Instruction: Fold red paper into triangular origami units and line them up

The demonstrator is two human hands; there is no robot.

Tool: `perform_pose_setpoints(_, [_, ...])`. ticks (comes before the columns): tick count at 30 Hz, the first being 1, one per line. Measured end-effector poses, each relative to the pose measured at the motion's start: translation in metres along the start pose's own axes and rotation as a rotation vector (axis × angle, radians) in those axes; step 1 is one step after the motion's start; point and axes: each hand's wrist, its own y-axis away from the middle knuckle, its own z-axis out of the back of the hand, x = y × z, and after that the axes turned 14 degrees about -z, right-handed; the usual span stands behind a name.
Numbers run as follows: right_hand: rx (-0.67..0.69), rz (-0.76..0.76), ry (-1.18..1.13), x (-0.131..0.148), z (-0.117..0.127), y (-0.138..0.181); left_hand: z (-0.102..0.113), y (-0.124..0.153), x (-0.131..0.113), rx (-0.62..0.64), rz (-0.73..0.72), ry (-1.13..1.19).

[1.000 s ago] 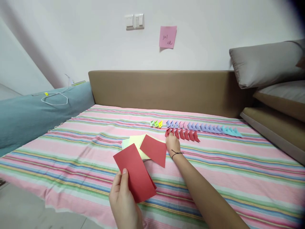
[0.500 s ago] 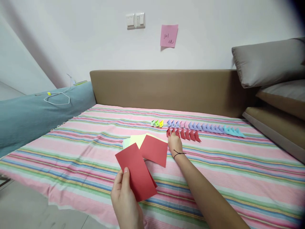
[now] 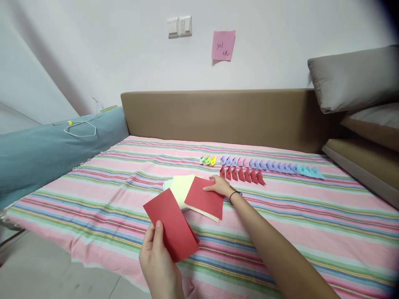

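Observation:
My left hand point(image 3: 159, 265) is closed on the near end of a red paper rectangle point(image 3: 171, 224), lifted above the striped bedsheet point(image 3: 289, 216). My right hand point(image 3: 218, 185) reaches across and rests on the far edge of a second red sheet point(image 3: 205, 198) that lies on top of a pale yellow paper pile point(image 3: 181, 189); its fingers are curled at that edge. Just beyond it stands a row of folded red paper pieces point(image 3: 241, 174), and behind that a longer row of yellow, purple, pink and blue folded pieces point(image 3: 264, 165).
A tan headboard panel point(image 3: 218, 114) runs along the back. A teal bolster with a white cable point(image 3: 46, 145) lies at the left. Grey and tan pillows point(image 3: 355, 79) are stacked at the right. A pink note point(image 3: 223, 45) and wall switches hang on the wall above.
My right hand has drawn back from the row of red folded pieces and moved left onto the red sheet on the pile. The left hand keeps hold of its red paper.

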Motion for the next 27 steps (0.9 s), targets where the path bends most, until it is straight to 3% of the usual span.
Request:
perform_pose_setpoints(5, [0.147, -0.054, -0.16, 0.003, 0.011, 0.007, 0.002, -0.003, 0.002, 0.008, -0.03, 0.003])
perform_pose_setpoints(9, [0.204, -0.08, -0.329, -0.012, 0.036, 0.032, 0.002, -0.004, 0.002, 0.016, -0.038, 0.026])
perform_pose_setpoints(12, [0.169, -0.132, -0.41, -0.047, 0.07, 0.065, 0.002, -0.003, 0.001, 0.008, -0.049, 0.013])
perform_pose_setpoints(15, [0.1, -0.218, -0.418, -0.11, 0.113, 0.102, 0.0, -0.001, 0.001, 0.025, -0.046, -0.005])
perform_pose_setpoints(16, [0.067, -0.27, -0.41, -0.136, 0.127, 0.114, -0.001, 0.001, 0.002, 0.039, -0.044, -0.004])
perform_pose_setpoints(19, [-0.222, -0.5, -0.263, -0.213, 0.16, 0.144, -0.006, 0.007, 0.002, 0.097, -0.039, 0.003])
perform_pose_setpoints(21, [-0.437, -0.514, -0.03, -0.251, 0.169, 0.159, -0.01, 0.011, 0.002, 0.123, -0.043, -0.005])
perform_pose_setpoints(23, [-0.644, -0.34, 0.153, -0.269, 0.167, 0.171, -0.014, 0.016, 0.002, 0.138, -0.06, -0.024])
perform_pose_setpoints(25, [-0.786, -0.101, 0.353, -0.268, 0.153, 0.178, -0.019, 0.02, 0.003, 0.164, -0.096, -0.036])
perform_pose_setpoints(27, [-0.78, -0.001, 0.479, -0.256, 0.134, 0.18, -0.024, 0.024, 0.006, 0.207, -0.127, -0.041])
